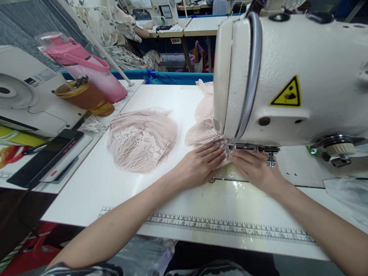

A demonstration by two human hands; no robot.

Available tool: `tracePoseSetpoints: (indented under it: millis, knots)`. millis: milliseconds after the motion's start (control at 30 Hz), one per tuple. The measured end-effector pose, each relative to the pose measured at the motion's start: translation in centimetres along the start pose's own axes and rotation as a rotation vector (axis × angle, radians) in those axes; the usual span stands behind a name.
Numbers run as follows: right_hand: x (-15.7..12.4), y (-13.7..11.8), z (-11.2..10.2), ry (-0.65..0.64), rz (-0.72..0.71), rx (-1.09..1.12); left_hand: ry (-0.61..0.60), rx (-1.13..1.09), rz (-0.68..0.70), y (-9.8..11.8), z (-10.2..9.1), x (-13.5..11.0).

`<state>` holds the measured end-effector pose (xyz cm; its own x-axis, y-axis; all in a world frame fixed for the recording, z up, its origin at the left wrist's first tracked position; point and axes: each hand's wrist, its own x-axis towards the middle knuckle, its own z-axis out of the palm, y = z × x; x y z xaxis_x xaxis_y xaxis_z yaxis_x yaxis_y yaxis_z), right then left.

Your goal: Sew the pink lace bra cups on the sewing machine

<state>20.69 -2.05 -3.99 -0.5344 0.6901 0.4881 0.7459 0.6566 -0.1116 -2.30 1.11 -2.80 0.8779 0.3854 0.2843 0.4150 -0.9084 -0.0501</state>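
Note:
My left hand lies flat, fingers stretched out, on a pale pink lace piece just left of the sewing machine's needle area. From the other side my right hand reaches in under the machine head, its fingers stretched toward the presser foot and touching the lace edge. Part of the right fingers is hidden by metal parts of the machine. The lace runs back behind the machine head, which covers some of it. Another pink lace piece rests on the white table to the left.
A ruler strip runs along the table's front edge. At left stand a pink bottle, an amber cup, a black device and another machine. A person in a floral garment sits beyond the blue-edged table.

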Motion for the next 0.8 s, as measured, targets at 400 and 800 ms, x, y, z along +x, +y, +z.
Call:
tracePoseSetpoints:
  millis: [400, 800]
  knots:
    - [0.0, -0.6, 0.8, -0.024, 0.016, 0.017, 0.186, -0.113, -0.097, 0.5, 0.0, 0.3]
    - [0.0, -1.4, 0.0, 0.026, -0.039, -0.026, 0.292, -0.013, -0.028, 0.6, -0.3, 0.4]
